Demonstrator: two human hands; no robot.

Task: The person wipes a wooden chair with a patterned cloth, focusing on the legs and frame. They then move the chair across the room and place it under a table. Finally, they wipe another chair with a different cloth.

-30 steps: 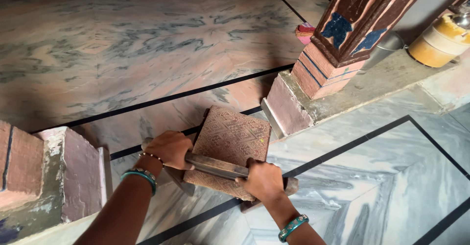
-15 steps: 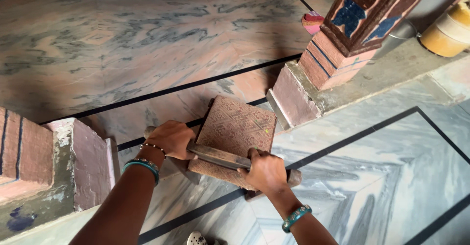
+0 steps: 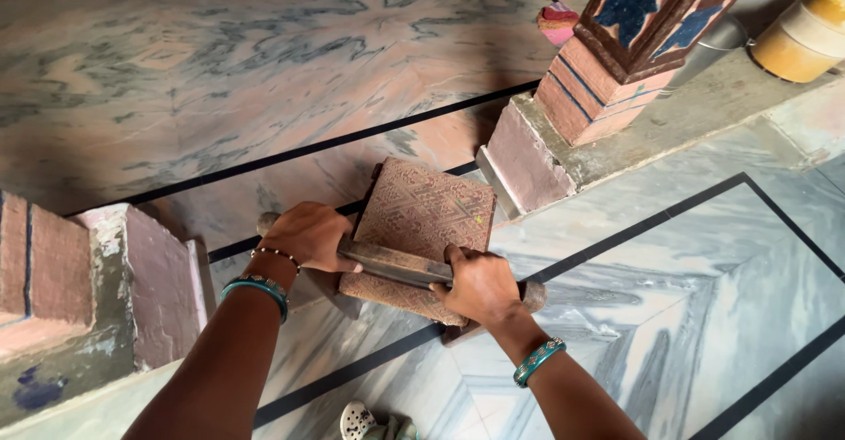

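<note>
Both hands have slid a little up and leftward in the view over the last second, and the carved stone slab (image 3: 425,229) sits slightly further from the body than it did. At the bottom edge a pale perforated sandal (image 3: 356,421) has come into sight.

The left hand (image 3: 308,236) is wrapped shut around one end of the long stone roller (image 3: 396,268), and the right hand (image 3: 480,286) grips the other end the same way, fingers curled over the top. That roller lies across the near part of the slab, which rests on the marble floor (image 3: 220,70) just beside the base of a painted pillar (image 3: 634,26). A low brick-coloured plinth (image 3: 79,290) stands to the left, and a yellow pot (image 3: 805,40) sits on the ledge at upper right.

Judging from the grip, even pressure from both wrists would keep the roller level (a tilt would lift one end off the patterned face). Short strokes along the slab's length, staying inside its edges, look the safest way to work.
</note>
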